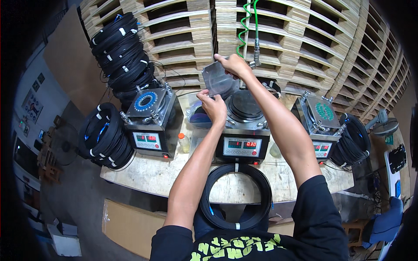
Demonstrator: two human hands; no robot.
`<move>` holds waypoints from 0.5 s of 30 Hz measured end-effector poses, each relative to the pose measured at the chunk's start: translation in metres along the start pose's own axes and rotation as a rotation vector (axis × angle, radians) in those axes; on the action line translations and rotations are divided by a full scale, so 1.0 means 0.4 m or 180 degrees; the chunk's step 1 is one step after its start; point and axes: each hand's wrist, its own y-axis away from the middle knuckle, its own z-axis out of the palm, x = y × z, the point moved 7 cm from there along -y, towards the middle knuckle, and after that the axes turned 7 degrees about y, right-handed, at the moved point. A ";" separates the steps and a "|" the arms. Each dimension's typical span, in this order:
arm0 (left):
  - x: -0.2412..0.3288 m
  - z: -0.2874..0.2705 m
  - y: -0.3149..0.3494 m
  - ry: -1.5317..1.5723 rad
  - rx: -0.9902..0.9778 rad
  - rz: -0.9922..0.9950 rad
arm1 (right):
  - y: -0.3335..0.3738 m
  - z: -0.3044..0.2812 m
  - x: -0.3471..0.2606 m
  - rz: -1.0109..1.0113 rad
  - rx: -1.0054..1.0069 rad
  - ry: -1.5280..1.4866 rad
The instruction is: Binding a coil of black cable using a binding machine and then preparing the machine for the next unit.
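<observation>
Tilted above the middle polishing machine [241, 148], a square metal plate [217, 82] is held between my hands. My left hand [213, 108] grips its lower edge with the fingers closed. Around the upper edge curls my right hand [235, 66], close to a metal fitting on a green hose. Beneath the plate, the machine's round dark platen [244, 105] lies uncovered. In front of that machine, a coil of black cable [204, 195] with white ties rests at the table's front edge, partly over my lap.
A left machine [150, 139] carries a plate ringed with blue connectors; a right machine [322, 145] has green ones. Cable coils [124, 56] are stacked behind at left. A small orange-capped bottle [183, 143] stands on the wooden table [152, 179]. The green coiled hose [241, 37] hangs before wooden pallets [174, 48].
</observation>
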 end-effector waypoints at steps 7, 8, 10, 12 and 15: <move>-0.054 0.007 -0.016 0.0261 -0.0019 -0.0251 | -0.033 0.076 -0.002 0.0375 -0.1001 -0.0129; -0.051 0.006 -0.015 0.0281 -0.0151 -0.0312 | -0.015 0.087 0.006 0.0327 -0.1124 -0.0632; -0.033 0.009 -0.013 0.0357 -0.0257 -0.0259 | 0.013 0.082 0.026 0.0163 -0.1149 -0.1554; -0.011 0.018 -0.009 0.0416 -0.0414 -0.0143 | 0.026 0.059 0.065 0.0229 -0.0934 -0.1477; 0.001 0.013 -0.021 0.0458 -0.0675 -0.0063 | 0.063 0.010 0.087 0.0354 -0.0663 -0.1756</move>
